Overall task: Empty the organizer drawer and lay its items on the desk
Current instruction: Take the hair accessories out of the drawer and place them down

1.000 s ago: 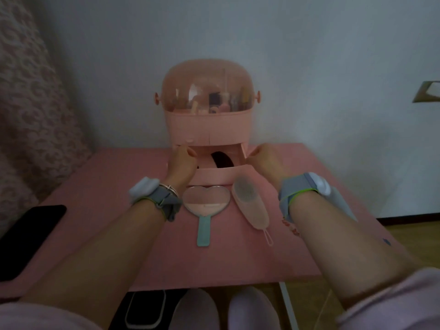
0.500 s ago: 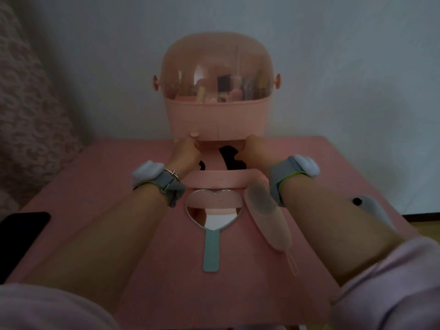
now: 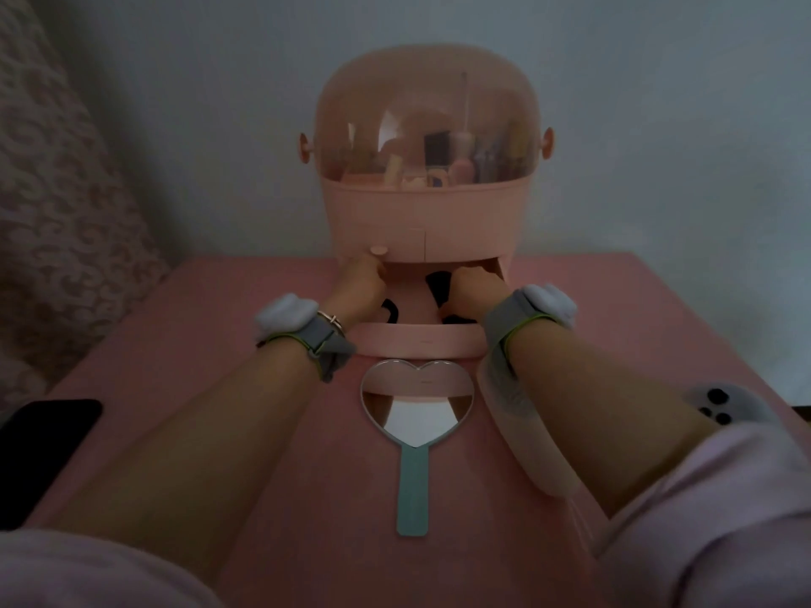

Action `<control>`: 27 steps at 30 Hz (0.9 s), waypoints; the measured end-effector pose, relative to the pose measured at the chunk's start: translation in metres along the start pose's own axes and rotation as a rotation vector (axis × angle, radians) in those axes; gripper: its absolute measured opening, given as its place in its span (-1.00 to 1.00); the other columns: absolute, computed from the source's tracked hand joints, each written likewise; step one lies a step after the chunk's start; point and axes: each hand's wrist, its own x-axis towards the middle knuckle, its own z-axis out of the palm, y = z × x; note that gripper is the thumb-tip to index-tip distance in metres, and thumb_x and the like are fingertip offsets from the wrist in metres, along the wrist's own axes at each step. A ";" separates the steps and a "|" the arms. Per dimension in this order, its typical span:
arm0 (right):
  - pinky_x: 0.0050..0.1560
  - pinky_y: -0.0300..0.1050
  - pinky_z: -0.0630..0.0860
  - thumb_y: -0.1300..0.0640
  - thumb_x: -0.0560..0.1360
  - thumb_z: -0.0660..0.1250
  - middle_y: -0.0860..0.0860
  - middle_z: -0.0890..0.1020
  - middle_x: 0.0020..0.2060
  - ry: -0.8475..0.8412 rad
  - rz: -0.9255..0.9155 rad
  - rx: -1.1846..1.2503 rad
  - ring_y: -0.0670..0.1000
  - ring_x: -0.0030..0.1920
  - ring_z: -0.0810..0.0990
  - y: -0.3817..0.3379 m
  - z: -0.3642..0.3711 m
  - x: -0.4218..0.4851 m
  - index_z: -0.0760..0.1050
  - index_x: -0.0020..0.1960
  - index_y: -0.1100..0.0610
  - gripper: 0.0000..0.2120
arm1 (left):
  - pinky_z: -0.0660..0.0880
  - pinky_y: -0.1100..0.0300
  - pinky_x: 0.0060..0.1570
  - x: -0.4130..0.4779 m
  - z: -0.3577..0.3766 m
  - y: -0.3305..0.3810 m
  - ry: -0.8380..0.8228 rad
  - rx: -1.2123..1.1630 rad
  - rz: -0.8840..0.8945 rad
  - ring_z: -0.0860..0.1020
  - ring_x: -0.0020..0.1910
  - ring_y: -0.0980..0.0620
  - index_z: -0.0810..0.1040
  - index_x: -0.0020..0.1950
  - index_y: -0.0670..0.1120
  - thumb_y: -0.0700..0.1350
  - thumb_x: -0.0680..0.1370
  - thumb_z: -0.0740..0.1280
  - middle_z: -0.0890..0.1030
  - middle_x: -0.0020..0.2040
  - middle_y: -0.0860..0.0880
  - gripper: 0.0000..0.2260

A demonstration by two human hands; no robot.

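Note:
A pink organizer [image 3: 421, 221] with a clear dome lid stands at the back of the pink desk [image 3: 219, 344]. Its bottom drawer [image 3: 417, 340] is pulled out. My left hand [image 3: 357, 287] is inside the drawer's left side, fingers curled, beside a dark loop [image 3: 390, 311]. My right hand [image 3: 476, 287] reaches into the right side over dark items [image 3: 436, 280]. The fingertips of both hands are hidden. A heart-shaped mirror [image 3: 417, 401] with a teal handle lies on the desk in front of the drawer. A pink brush [image 3: 526, 449] lies to its right, partly under my right forearm.
A black phone [image 3: 39, 449] lies at the desk's left edge. A pale grey object with dark dots [image 3: 719, 410] sits near the right edge. A patterned fabric surface is on the left, and a plain wall stands behind the organizer.
My head has come closer to the organizer. Both hands have moved from the drawer's front corners deeper into the open drawer. The mirror and brush have stayed in place.

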 end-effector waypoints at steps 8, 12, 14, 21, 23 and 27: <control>0.12 -0.01 0.52 0.04 0.40 0.42 0.21 0.55 0.23 -0.052 -0.025 0.004 0.19 0.20 0.55 0.000 0.006 0.003 0.41 0.32 0.23 -0.45 | 0.38 0.03 0.02 0.009 0.008 -0.003 -0.112 0.215 0.121 0.53 0.12 -0.24 0.29 -0.34 -0.10 -0.38 0.46 0.21 0.56 0.12 -0.37 -0.74; 0.03 -0.06 0.52 0.04 0.35 0.47 0.21 0.58 0.20 -0.054 -0.008 0.084 0.19 0.18 0.56 0.003 0.009 0.006 0.47 0.25 0.27 -0.45 | 0.47 0.04 0.05 0.009 0.013 -0.004 -0.168 0.238 0.084 0.55 0.13 -0.23 0.54 -0.12 -0.25 -0.35 0.40 0.32 0.58 0.13 -0.34 -0.92; -0.05 -0.12 0.49 0.04 0.33 0.49 0.22 0.59 0.18 -0.063 0.015 0.123 0.18 0.16 0.57 0.004 0.010 0.008 0.48 0.22 0.30 -0.45 | 0.52 0.05 0.00 0.011 0.016 -0.004 -0.211 0.241 0.053 0.58 0.09 -0.24 0.56 0.02 -0.35 -0.32 0.37 0.38 0.61 0.09 -0.35 -0.76; 0.03 -0.11 0.48 0.06 0.41 0.41 0.24 0.56 0.22 -0.128 -0.016 0.141 0.17 0.20 0.55 0.006 0.010 0.013 0.46 0.25 0.31 -0.49 | 0.49 0.04 0.04 0.008 0.016 0.001 -0.291 0.277 0.008 0.56 0.16 -0.23 0.54 0.11 -0.34 -0.28 0.41 0.39 0.59 0.16 -0.31 -0.70; 0.12 -0.08 0.48 0.06 0.45 0.37 0.25 0.55 0.24 -0.134 -0.022 0.148 0.18 0.22 0.54 0.006 0.009 0.012 0.44 0.28 0.32 -0.50 | 0.48 0.04 0.07 0.008 0.016 0.001 -0.296 0.284 0.000 0.55 0.17 -0.23 0.53 0.13 -0.35 -0.29 0.45 0.33 0.58 0.18 -0.32 -0.72; 0.15 -0.08 0.43 0.08 0.49 0.31 0.24 0.51 0.28 -0.142 -0.021 0.226 0.18 0.28 0.48 0.005 0.005 0.010 0.38 0.33 0.32 -0.51 | 0.47 0.05 0.04 0.008 0.019 0.003 -0.315 0.294 0.000 0.55 0.15 -0.18 0.55 0.07 -0.33 -0.27 0.51 0.26 0.59 0.11 -0.31 -0.80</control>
